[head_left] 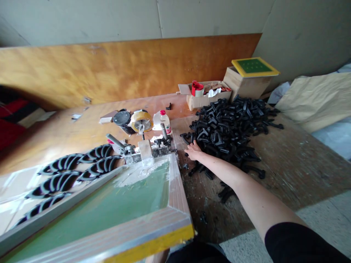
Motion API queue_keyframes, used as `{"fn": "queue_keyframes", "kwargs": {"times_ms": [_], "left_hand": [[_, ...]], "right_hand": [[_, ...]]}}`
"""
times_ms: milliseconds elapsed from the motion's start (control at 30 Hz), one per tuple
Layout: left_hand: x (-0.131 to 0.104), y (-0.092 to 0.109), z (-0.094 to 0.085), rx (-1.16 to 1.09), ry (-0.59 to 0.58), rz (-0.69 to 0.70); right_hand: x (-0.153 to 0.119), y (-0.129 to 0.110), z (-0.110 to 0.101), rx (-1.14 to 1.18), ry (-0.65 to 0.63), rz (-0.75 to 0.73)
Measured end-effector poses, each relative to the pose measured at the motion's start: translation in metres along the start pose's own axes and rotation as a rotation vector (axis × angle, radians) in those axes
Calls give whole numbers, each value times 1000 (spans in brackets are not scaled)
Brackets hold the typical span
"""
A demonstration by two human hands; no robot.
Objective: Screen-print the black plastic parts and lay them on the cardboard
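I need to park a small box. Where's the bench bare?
Bare wood lies between the black heap and the brown sheet. Another patch lies between the backboard and the curved black parts. Crowded: around the tape roll, bottle and clamps, and where the right hand meets the heap.

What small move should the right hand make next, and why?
Probably have the right hand pinch a single black part at the left edge of the pile: the hand is at that edge, with parts right beside it. Whether it grips one now is unclear.
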State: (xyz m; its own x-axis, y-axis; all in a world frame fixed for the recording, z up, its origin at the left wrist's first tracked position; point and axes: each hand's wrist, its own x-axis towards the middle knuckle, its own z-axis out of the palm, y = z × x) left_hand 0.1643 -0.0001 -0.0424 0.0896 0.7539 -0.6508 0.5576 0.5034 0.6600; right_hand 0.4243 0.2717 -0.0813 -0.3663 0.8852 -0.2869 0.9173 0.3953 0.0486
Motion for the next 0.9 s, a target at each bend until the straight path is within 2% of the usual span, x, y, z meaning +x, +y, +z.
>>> {"fn": "queue_keyframes", "kwargs": {"times_ms": [167, 233, 300, 433, 533, 567, 667, 733, 800, 900], "left_hand": [[10, 17, 31, -48, -98, 83], [15, 26, 42, -55, -134, 127], [20, 36, 51, -47, -162, 190], [27, 52, 62, 51, -202, 308], [27, 53, 65, 175, -142, 452], [26, 51, 66, 214, -109, 496], [18, 42, 64, 264, -40, 563], [9, 35, 57, 234, -12, 586], [-3, 28, 44, 172, 10, 586], [-24, 12, 10, 39, 60, 516]], "right_hand": [[-46, -10, 20, 11, 68, -160], [-63, -12, 27, 51, 138, -223], [-78, -12, 29, 113, 226, -225], [-103, -4, 15, 275, 412, -64], [-120, 10, -5, 319, 504, 125], [-125, 15, -10, 311, 495, 219], [-135, 27, -20, 272, 325, 445], [-138, 30, -22, 257, 206, 480], [-141, 28, -24, 248, 163, 463], [-149, 20, -33, 181, 185, 456]]}}
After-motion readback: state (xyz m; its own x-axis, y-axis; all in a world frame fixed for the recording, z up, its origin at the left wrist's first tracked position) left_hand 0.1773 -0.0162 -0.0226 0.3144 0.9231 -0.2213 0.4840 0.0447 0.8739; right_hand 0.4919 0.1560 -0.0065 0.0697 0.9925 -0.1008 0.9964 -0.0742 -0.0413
